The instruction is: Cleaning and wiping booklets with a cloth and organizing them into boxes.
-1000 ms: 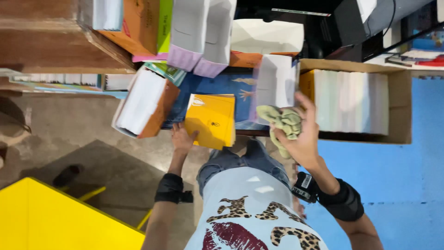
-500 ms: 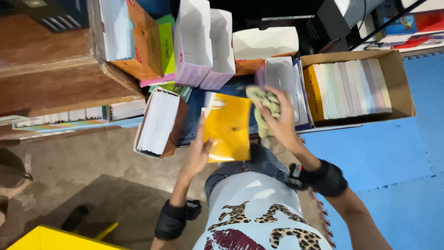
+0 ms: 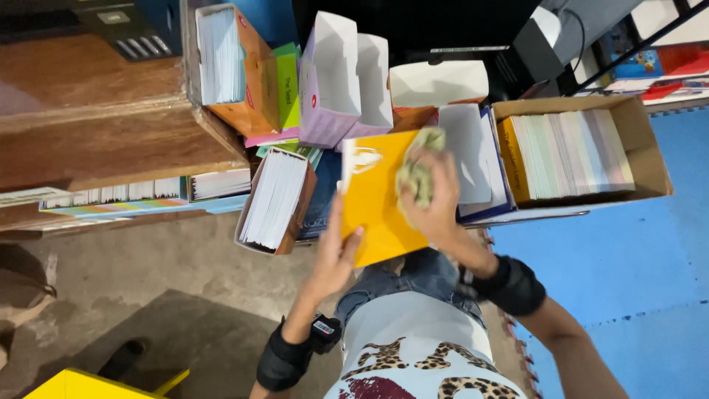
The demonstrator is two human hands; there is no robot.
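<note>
The right hand (image 3: 436, 203) covers part of the yellow book (image 3: 377, 196), and the book's lower edge disappears behind the left hand (image 3: 336, 258). What the pale green cloth (image 3: 416, 174) looks like underneath is hidden, as the right hand's fingers are clamped around it, pressing it on the book's cover. The left hand lies flat and spread under the book, holding it up above the floor (image 3: 170, 273).

A cardboard box (image 3: 650, 155) at the right holds a row of pastel booklets standing on edge. A brown open box (image 3: 277, 199) holds white-edged books.

The yellow book is glossy, with a white motif near its top.
</note>
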